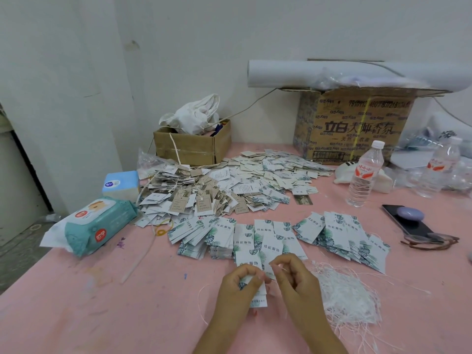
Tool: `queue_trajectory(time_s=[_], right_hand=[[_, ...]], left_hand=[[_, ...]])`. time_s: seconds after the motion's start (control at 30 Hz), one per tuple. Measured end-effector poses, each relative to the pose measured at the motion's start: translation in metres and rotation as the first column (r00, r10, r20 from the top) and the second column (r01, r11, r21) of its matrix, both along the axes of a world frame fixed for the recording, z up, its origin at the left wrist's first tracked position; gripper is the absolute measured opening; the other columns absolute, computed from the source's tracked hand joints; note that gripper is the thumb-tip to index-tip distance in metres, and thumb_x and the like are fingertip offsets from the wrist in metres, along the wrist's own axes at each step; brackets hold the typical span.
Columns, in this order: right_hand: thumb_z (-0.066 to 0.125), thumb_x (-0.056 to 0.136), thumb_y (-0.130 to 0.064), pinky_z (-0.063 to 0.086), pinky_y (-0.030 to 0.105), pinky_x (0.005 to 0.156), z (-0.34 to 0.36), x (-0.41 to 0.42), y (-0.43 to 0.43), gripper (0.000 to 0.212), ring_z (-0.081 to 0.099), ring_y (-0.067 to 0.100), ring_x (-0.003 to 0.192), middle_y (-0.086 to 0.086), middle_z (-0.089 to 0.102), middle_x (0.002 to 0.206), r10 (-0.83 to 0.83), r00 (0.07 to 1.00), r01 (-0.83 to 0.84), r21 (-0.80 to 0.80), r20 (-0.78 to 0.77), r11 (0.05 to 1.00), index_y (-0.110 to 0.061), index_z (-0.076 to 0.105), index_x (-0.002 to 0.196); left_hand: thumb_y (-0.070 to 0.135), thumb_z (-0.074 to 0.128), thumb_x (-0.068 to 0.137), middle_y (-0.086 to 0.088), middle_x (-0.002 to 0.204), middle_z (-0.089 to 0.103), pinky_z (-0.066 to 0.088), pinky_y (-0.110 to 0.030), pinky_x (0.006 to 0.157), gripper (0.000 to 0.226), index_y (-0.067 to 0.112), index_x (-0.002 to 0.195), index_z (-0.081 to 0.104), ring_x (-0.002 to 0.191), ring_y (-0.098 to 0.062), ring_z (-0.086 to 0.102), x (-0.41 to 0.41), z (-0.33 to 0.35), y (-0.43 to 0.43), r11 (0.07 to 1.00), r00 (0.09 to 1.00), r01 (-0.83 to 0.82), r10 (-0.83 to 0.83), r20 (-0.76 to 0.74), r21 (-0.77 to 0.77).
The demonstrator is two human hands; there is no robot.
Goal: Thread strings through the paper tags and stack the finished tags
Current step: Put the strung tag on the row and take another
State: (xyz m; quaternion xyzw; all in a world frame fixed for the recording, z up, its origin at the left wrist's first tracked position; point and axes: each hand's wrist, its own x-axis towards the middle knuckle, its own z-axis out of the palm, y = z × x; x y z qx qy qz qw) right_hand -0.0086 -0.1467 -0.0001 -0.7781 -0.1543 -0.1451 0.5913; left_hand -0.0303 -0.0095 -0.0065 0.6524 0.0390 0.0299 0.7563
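Bright, even, diffuse indoor light; shadows fall soft and faint on the pink table [107, 310]. Wide-angle distortion bends the wall [63, 72] lines near the left edge. Slight overall softness; print on the far cardboard box [357, 123] appears smeared.

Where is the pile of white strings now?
In the head view, the pile of white strings lies on the pink table, just right of the right hand and nearer the person than the leaf-print tags.
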Motion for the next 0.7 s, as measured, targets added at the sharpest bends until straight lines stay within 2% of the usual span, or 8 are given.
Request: queue_trajectory(time_s=[0.07, 0.13, 0.23, 0.33, 0.43, 0.53, 0.7], right_hand=[[0.072, 0.082, -0.024, 0.026, 0.013, 0.050, 0.0023, -0.0011, 0.0017, 0.014, 0.034, 0.005, 0.049, -0.008, 0.041, 0.054, 0.014, 1.000, -0.013, -0.023, 0.026, 1.000, -0.038, 0.069, 0.082], [0.073, 0.074, -0.034, 0.027, 0.011, 0.050, 0.0063, -0.0030, 0.0039, 0.007, 0.037, 0.003, 0.050, -0.012, 0.054, 0.062, 0.032, 0.999, -0.032, -0.007, 0.031, 0.999, -0.038, 0.073, 0.079], [0.074, 0.067, -0.035, 0.030, 0.008, 0.049, 0.0079, -0.0032, 0.0038, 0.011, 0.044, -0.001, 0.050, -0.016, 0.061, 0.070, 0.008, 1.000, -0.009, 0.050, 0.018, 0.999, -0.041, 0.075, 0.076], [0.079, 0.066, -0.028, 0.031, 0.009, 0.050, 0.0069, -0.0015, 0.0016, 0.011, 0.044, 0.000, 0.052, -0.013, 0.059, 0.064, -0.005, 1.000, 0.006, 0.055, -0.025, 0.998, -0.038, 0.076, 0.071], [0.082, 0.069, -0.017, 0.031, 0.012, 0.052, 0.0045, 0.0015, -0.0004, 0.021, 0.042, 0.002, 0.055, -0.010, 0.059, 0.064, -0.018, 0.999, 0.018, 0.008, -0.048, 1.000, -0.036, 0.076, 0.068], [0.081, 0.072, -0.015, 0.028, 0.014, 0.053, 0.0043, 0.0031, -0.0002, 0.020, 0.038, 0.004, 0.055, -0.012, 0.050, 0.061, -0.001, 0.998, 0.001, -0.003, -0.059, 1.000, -0.034, 0.074, 0.069], [0.081, 0.071, -0.007, 0.034, 0.011, 0.057, 0.0047, 0.0026, 0.0013, 0.026, 0.044, 0.000, 0.059, -0.016, 0.054, 0.069, 0.089, 0.991, -0.083, 0.062, -0.101, 0.995, -0.033, 0.076, 0.075]], left_hand=[[0.017, 0.066, 0.090, -0.008, 0.078, 0.073, 0.048, -0.026, 0.044, 0.014, 0.017, 0.076, 0.070, 0.063, -0.019, 0.066, -0.0001, 0.0002, 0.0006, 1.000, 1.000, -0.008, 0.008, -0.001, 0.001], [0.016, 0.066, 0.091, -0.009, 0.075, 0.072, 0.048, -0.027, 0.044, 0.015, 0.017, 0.076, 0.069, 0.064, -0.021, 0.065, -0.0002, 0.0014, 0.0011, 1.000, 1.000, -0.013, 0.013, 0.005, -0.003], [0.016, 0.064, 0.092, -0.007, 0.076, 0.070, 0.049, -0.028, 0.044, 0.013, 0.014, 0.080, 0.067, 0.067, -0.022, 0.065, -0.0006, 0.0021, 0.0009, 1.000, 1.000, -0.008, 0.008, 0.009, -0.003], [0.018, 0.064, 0.092, 0.001, 0.068, 0.066, 0.048, -0.028, 0.044, 0.022, 0.025, 0.072, 0.067, 0.062, -0.021, 0.062, -0.0001, 0.0019, 0.0000, 1.000, 1.000, 0.007, -0.007, 0.007, 0.012], [0.018, 0.064, 0.093, 0.005, 0.065, 0.064, 0.047, -0.030, 0.046, 0.027, 0.030, 0.068, 0.065, 0.059, -0.018, 0.061, -0.0001, 0.0008, -0.0005, 0.999, 1.000, 0.004, -0.004, 0.003, 0.042], [0.019, 0.063, 0.093, 0.005, 0.066, 0.064, 0.048, -0.029, 0.048, 0.025, 0.029, 0.070, 0.064, 0.058, -0.015, 0.061, 0.0002, -0.0016, -0.0004, 0.996, 0.999, -0.016, 0.013, 0.035, 0.090], [0.012, 0.060, 0.094, 0.008, 0.067, 0.065, 0.047, -0.020, 0.055, 0.023, 0.019, 0.073, 0.060, 0.061, -0.005, 0.061, 0.0013, -0.0029, 0.0000, 0.994, 0.998, -0.008, 0.000, 0.067, 0.112]])
